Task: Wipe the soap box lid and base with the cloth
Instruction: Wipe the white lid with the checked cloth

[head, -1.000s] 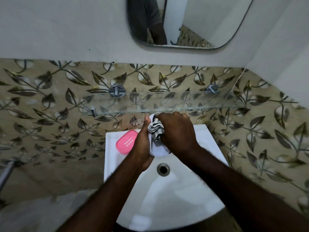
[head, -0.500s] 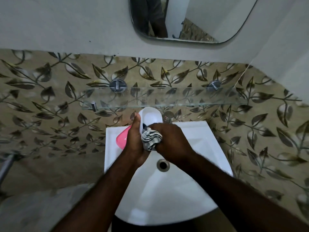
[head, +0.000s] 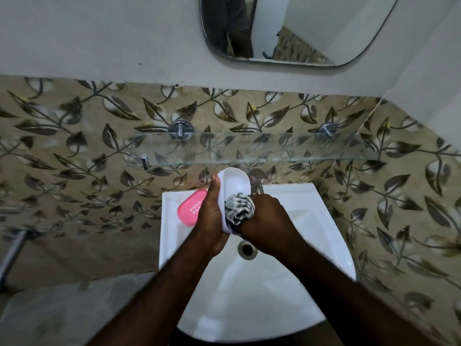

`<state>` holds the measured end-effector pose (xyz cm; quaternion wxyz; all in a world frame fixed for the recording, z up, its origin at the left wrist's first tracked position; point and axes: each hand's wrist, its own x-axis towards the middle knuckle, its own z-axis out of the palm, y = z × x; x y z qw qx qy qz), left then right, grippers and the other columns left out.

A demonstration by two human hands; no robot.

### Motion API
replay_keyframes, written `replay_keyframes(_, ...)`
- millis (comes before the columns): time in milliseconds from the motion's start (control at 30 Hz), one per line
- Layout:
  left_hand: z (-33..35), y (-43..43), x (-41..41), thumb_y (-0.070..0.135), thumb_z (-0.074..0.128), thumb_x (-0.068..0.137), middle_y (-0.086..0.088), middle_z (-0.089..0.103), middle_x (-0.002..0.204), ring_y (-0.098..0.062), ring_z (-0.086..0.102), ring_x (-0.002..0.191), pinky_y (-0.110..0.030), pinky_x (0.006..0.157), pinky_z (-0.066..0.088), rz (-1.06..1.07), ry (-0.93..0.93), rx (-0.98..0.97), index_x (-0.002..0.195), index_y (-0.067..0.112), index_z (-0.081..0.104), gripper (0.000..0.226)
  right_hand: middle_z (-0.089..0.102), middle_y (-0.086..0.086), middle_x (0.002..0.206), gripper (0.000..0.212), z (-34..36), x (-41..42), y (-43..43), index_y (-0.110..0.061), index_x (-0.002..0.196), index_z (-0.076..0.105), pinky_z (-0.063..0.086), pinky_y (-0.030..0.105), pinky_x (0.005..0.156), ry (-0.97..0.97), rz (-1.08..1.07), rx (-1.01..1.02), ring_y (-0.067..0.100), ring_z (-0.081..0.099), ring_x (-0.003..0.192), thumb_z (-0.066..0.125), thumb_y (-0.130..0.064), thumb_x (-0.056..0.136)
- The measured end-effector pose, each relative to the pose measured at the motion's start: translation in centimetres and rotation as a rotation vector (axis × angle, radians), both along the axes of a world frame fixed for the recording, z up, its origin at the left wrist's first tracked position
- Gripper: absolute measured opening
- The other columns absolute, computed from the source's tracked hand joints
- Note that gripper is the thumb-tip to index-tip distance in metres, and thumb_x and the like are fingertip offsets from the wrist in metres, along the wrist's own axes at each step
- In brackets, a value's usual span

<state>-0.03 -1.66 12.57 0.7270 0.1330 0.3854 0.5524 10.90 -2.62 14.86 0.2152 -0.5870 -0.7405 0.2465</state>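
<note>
Two bare hands are working together over a white sink [head: 324, 221], both reaching in from the bottom of the view. The left hand [head: 212, 221] is gripping a white soap box piece [head: 235, 182], its thumb lying along the piece's left edge and its palm cupping the lower end; whether this piece is the lid or the base, I cannot tell. The piece is being held upright above the back of the basin, its hollow side facing the camera and its rounded top end rising in front of the tiled wall [head: 74, 171]. The right hand [head: 269, 223] is closing around a bunched grey-and-white striped cloth [head: 239, 207] and is pressing it into the lower half of that hollow, so cloth and white piece are touching. A pink soap box piece [head: 190, 208], marked with small white dots, is lying flat on the sink's back left ledge, just beside the left hand and partly hidden by it. A metal tap [head: 257, 179] is showing just behind the white piece, near the right hand's knuckles. The drain [head: 247, 248] is sitting in the basin just below the two wrists. A glass shelf [head: 274, 148] is running across the leaf-patterned wall above the hands, and a mirror [head: 299, 28] is hanging higher up.
</note>
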Motion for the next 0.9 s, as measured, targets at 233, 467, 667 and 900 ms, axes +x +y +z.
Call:
replay_keyframes(233, 0.8, 1.1, 0.4, 0.051, 0.034, 0.099, -0.008, 0.069, 0.093, -0.018, 0.067, 0.086, -0.032, 0.077, 0.054, -0.099, -0.158, 0.077, 0.108, 0.01, 0.061, 0.05, 0.061, 0.0, 0.081, 0.017, 1.9, -0.6, 1.9, -0.026, 0.079, 0.069, 0.036, 0.025, 0.058, -0.162, 0.086, 0.415, 0.022, 0.061, 0.073, 0.067, -0.03, 0.063)
replay_keyframes(467, 0.1, 1.7, 1.4, 0.052, 0.03, 0.099, -0.001, 0.076, 0.086, -0.016, 0.073, 0.078, -0.032, 0.064, 0.059, -0.085, -0.004, 0.127, 0.099, 0.018, 0.066, 0.05, 0.064, 0.002, 0.075, 0.01, 1.6, 1.1, 2.9, -0.022, 0.069, 0.059, 0.031, 0.026, 0.055, -0.307, -0.124, 0.307, 0.028, 0.064, 0.071, 0.069, -0.025, 0.066)
replay_keyframes(667, 0.4, 1.4, -0.4, 0.061, 0.034, 0.094, -0.013, 0.073, 0.106, -0.025, 0.071, 0.094, -0.035, 0.076, 0.058, -0.088, 0.033, 0.071, 0.122, 0.007, 0.061, 0.066, 0.055, -0.002, 0.054, 0.036, 1.2, -0.5, 0.7, -0.025, 0.051, 0.048, 0.045, 0.036, 0.052, 0.14, 0.053, 0.033, 0.02, 0.054, 0.055, 0.078, -0.017, 0.069)
replay_keyframes(900, 1.9, 1.0, 1.1, 0.044, 0.028, 0.103, -0.004, 0.072, 0.079, -0.014, 0.068, 0.081, -0.024, 0.07, 0.056, -0.098, -0.109, 0.107, 0.097, 0.014, 0.061, 0.045, 0.059, 0.007, 0.083, 0.023, 2.8, 0.0, 3.2, -0.018, 0.094, 0.072, 0.043, 0.034, 0.061, -0.259, -0.027, 0.565, 0.031, 0.061, 0.074, 0.066, -0.021, 0.072)
